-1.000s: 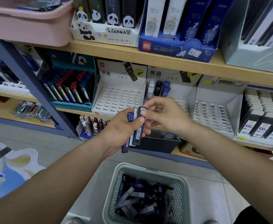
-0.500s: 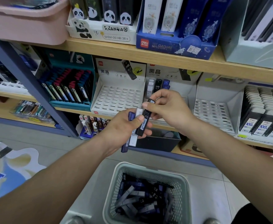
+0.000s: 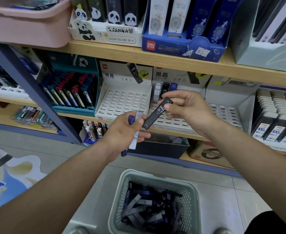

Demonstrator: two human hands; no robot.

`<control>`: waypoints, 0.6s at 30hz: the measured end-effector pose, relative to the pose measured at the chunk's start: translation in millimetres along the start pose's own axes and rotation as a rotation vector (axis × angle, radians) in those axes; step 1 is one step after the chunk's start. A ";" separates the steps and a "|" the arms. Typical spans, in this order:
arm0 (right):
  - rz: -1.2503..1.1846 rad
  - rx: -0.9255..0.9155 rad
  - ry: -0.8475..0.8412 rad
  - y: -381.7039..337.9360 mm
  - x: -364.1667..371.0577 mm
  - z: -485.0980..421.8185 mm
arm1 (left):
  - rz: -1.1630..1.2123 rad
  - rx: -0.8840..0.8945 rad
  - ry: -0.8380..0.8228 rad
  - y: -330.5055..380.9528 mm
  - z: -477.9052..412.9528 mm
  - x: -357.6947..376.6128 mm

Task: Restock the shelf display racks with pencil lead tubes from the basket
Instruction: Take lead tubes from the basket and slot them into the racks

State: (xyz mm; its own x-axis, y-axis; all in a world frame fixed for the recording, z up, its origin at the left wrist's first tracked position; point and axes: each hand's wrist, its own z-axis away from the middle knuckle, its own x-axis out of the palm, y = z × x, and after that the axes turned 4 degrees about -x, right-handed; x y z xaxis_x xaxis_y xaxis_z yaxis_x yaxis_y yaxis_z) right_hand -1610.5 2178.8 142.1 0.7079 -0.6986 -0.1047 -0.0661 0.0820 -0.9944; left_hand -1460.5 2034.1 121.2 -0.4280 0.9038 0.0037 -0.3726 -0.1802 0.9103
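Note:
My right hand (image 3: 187, 107) pinches a black HB 0.7 lead tube (image 3: 157, 114) near its top end, tilted, just right of my left hand. My left hand (image 3: 123, 132) grips a blue tube (image 3: 130, 119) and a white tube (image 3: 134, 141) together. Behind them on the middle shelf stand two white slotted display racks: the left rack (image 3: 122, 102) has bare slots, the right rack (image 3: 171, 120) holds three tubes (image 3: 164, 90) in its back row. Below me a grey-green mesh basket (image 3: 193, 196) holds several more tubes (image 3: 147, 205).
A teal rack of dark tubes (image 3: 71, 93) stands left of the white racks; another white rack (image 3: 226, 112) and boxed leads (image 3: 277, 122) sit to the right. Panda and blue product boxes (image 3: 181, 31) fill the upper shelf, with a pink bin (image 3: 29, 26) at left. A dark upright post (image 3: 29, 88) crosses the left.
My right hand has pulled the black tube out of the bundle in my left hand and lifted it up and to the right, toward the right rack.

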 end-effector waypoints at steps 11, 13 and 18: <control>0.644 -0.259 0.368 18.4 -15.7 -47.3 | 0.038 -0.051 -0.044 2.2 7.1 -12.2; 0.698 -0.261 0.335 24.1 -12.8 -54.3 | 0.057 -0.051 -0.041 2.0 6.6 -13.8; 0.759 -0.289 0.370 30.3 -13.1 -58.6 | 0.097 -0.054 -0.046 2.0 5.6 -17.7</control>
State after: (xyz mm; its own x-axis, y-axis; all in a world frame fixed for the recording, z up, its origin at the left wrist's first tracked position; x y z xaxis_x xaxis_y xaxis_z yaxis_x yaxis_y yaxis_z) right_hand -1663.0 2148.7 112.7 0.1318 -0.7178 -0.6837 -0.6344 0.4688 -0.6146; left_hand -1449.1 2019.9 125.3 -0.4262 0.8977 0.1113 -0.3756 -0.2876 0.8810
